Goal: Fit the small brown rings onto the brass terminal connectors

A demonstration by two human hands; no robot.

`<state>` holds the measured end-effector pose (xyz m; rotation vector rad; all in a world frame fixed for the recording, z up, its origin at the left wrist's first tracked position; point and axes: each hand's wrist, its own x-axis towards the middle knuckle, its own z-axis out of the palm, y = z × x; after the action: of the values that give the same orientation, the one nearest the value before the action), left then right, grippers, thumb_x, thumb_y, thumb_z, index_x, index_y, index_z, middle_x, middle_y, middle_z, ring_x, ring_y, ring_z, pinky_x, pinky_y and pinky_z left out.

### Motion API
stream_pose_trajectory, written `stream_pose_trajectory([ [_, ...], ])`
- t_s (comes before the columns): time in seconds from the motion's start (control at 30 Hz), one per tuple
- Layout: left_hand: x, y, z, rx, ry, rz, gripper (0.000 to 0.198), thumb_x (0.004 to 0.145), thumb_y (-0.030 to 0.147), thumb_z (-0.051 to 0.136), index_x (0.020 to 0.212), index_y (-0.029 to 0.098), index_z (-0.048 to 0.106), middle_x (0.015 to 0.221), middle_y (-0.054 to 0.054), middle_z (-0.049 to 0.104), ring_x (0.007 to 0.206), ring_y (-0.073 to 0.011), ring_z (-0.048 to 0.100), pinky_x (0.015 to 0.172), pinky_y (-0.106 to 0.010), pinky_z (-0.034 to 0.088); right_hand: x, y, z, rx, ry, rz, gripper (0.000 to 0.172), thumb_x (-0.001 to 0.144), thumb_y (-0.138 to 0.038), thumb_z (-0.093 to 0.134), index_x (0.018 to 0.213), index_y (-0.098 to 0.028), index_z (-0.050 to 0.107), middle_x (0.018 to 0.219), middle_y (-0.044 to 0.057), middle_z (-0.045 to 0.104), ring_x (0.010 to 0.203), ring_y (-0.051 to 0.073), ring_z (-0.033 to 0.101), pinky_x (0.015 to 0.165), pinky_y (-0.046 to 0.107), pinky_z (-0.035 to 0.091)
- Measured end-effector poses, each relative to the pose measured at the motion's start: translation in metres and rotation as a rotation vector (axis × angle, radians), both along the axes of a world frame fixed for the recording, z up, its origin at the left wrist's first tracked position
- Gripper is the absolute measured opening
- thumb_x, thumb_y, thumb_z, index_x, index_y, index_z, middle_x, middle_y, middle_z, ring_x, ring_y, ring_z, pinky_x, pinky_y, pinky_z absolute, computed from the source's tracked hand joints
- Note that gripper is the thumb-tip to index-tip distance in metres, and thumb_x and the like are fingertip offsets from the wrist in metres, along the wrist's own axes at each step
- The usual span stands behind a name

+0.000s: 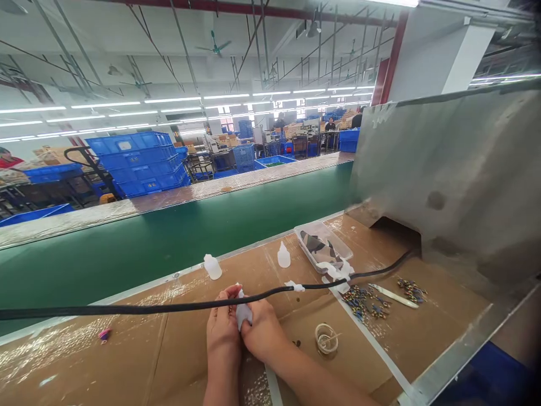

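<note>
The left hand (222, 332) and right hand (264, 332) meet over the cardboard-covered surface (127, 355), fingers curled narrowly around a white plastic piece (243, 313), just below a black cable (147, 306). Farther off lie a tape roll (326, 338), metal terminals (363, 304), white bottles (283, 255) and a clear tray (306, 239). No writing is legible.

Behind the hands (240, 332) runs a long green conveyor belt (169, 242), and on the right of them stands a big steel hood (448, 180). Far ahead is a wide factory hall with stacked blue plastic crates (143, 163) and workbenches (304, 144), where some people (329, 125) are at work. Above all this, many long fluorescent tube lamps (169, 101) shine under a white ceiling (127, 62) with steel rods and green ceiling fans (215, 48). A white pillar (439, 62) stands high on the right.
</note>
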<state>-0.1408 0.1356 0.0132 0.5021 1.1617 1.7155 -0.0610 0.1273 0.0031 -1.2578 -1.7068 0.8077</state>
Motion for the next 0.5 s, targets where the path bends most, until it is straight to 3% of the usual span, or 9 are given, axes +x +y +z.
stream_pose_trajectory([
  [0.3, 0.0010, -0.0003, 0.0006, 0.026, 0.109, -0.019, 0.023, 0.087, 0.037, 0.053, 0.089, 0.017, 0.065, 0.095, -0.006, 0.068, 0.088, -0.0188, 0.063, 0.081, -0.041, 0.048, 0.0002, 0.0003, -0.0017, 0.005, 0.033, 0.011, 0.055, 0.066, 0.001, 0.050, 0.117, -0.018, 0.058, 0.115, 0.007, 0.063, 0.108, 0.019, 0.059, 0.097, 0.027, 0.045],
  [0.5, 0.0031, -0.0020, 0.0046, 0.051, 0.125, -0.058, 0.031, 0.081, 0.042, 0.055, 0.094, 0.017, 0.069, 0.102, -0.012, 0.070, 0.093, -0.0236, 0.064, 0.082, -0.035, 0.049, -0.0013, 0.0009, -0.0046, 0.003, 0.032, 0.010, 0.053, 0.067, 0.000, 0.050, 0.116, -0.016, 0.060, 0.112, 0.007, 0.064, 0.105, 0.019, 0.061, 0.093, 0.025, 0.047],
])
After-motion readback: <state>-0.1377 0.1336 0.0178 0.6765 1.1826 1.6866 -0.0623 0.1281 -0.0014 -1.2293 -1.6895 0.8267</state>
